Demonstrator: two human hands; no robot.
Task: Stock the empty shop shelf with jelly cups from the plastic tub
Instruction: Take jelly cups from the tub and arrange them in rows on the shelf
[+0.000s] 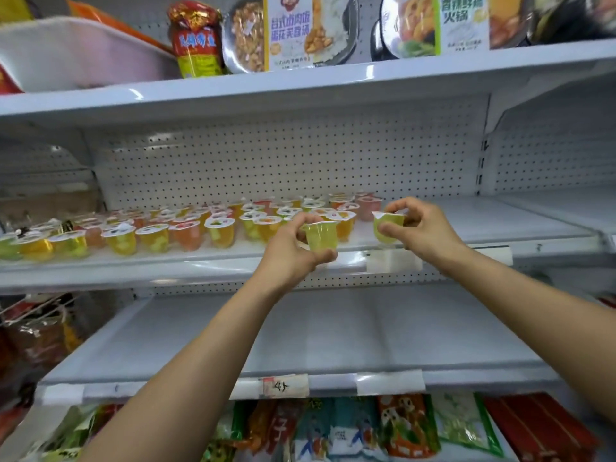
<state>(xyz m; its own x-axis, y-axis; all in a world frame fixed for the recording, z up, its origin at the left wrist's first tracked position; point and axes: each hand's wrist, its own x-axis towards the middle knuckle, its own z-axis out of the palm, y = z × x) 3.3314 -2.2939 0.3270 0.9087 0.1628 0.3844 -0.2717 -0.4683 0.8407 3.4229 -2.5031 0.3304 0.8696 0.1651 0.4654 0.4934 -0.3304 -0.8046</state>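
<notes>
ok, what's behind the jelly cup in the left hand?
Rows of jelly cups on the middle shelf, then the pegboard back panel. The held green jelly cup and left hand cover parts of the nearest cups; how many are hidden cannot be told.

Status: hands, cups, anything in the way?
Left hand grips a green jelly cup; right hand grips a second cup. Both above shelf front, beside stocked rows. Nothing blocking.

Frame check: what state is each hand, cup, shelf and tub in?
Left hand: grips a yellow-green plastic jelly cup, upright.
Right hand: pinches a second green jelly cup, tilted.
Rows of fruit jelly cups: upright, sealed, on the white metal middle shelf.
Pale pink plastic tub: on the top shelf, contents hidden.
</notes>
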